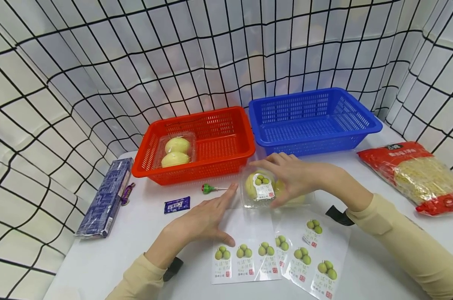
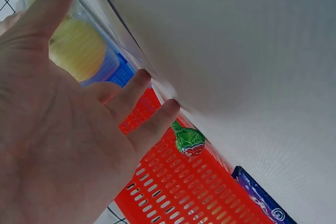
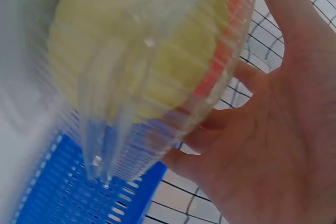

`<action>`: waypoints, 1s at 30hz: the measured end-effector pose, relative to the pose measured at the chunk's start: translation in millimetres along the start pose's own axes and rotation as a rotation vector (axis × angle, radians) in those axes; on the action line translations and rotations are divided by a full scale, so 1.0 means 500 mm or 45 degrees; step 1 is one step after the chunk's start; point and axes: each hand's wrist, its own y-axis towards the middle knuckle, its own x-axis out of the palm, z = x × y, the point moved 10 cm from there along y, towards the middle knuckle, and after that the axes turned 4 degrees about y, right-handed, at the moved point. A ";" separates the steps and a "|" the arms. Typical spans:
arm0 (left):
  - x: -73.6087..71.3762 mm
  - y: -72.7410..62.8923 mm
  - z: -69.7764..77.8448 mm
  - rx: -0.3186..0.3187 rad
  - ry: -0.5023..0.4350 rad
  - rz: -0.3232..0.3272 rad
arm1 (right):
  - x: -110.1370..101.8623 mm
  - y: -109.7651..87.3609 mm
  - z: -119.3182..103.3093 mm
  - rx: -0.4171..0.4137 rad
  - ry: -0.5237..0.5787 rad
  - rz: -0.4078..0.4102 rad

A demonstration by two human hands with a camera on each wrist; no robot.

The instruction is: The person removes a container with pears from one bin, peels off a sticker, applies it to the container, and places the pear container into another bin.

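- Clear fruit box (image 1: 257, 203) sits mid-frame, a label (image 1: 264, 187) on its lid.
- Right hand (image 1: 292, 171) grips across the box, thumb towards the lower edge, fingers beyond.
- Left hand (image 1: 204, 218), fingers spread, holds nothing.
- Labelling looks finished; next probably calls for a level lift, perhaps towards the blue basket (image 1: 305, 146), upper right.

Head view downward, wrists' apparently close.
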 end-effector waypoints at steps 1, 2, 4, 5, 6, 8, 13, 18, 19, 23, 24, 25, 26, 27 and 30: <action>0.001 0.000 -0.001 -0.002 -0.004 0.000 | -0.004 -0.002 -0.001 0.008 -0.010 0.009; 0.002 0.000 -0.001 -0.003 -0.007 -0.002 | -0.010 -0.005 -0.002 0.019 -0.019 0.017; 0.003 0.001 -0.002 -0.002 -0.007 0.000 | -0.025 -0.011 -0.004 0.038 -0.045 0.046; 0.003 0.001 -0.002 0.000 -0.006 0.001 | -0.034 -0.014 -0.004 0.049 -0.064 0.064; 0.003 0.001 -0.001 0.005 -0.004 0.003 | -0.042 -0.018 -0.003 0.066 -0.077 0.072; 0.004 0.002 -0.001 0.010 0.001 0.001 | -0.053 -0.025 0.001 0.092 -0.073 0.073; 0.007 0.005 -0.003 -0.009 0.005 -0.016 | -0.062 -0.043 0.015 0.158 0.031 -0.016; 0.017 0.003 0.003 -0.036 -0.084 -0.050 | -0.090 -0.072 0.034 0.207 0.181 -0.057; 0.019 0.002 0.005 -0.040 -0.100 -0.060 | -0.104 -0.074 0.040 0.209 0.191 -0.044; 0.021 -0.002 0.003 -0.073 -0.090 -0.077 | -0.183 -0.052 0.079 0.257 0.157 0.064; 0.018 -0.003 0.001 -0.081 -0.081 -0.073 | -0.205 -0.039 0.094 0.296 0.137 0.095; 0.016 -0.004 0.000 -0.087 -0.074 -0.070 | -0.228 -0.027 0.108 0.343 0.120 0.120; 0.014 -0.005 -0.002 -0.091 -0.072 -0.069 | -0.247 -0.013 0.125 0.399 0.109 0.140; 0.013 -0.006 -0.004 -0.093 -0.076 -0.072 | -0.264 -0.001 0.141 0.461 0.101 0.154; 0.014 -0.008 -0.007 -0.080 -0.097 -0.076 | -0.296 0.033 0.191 0.650 0.062 0.166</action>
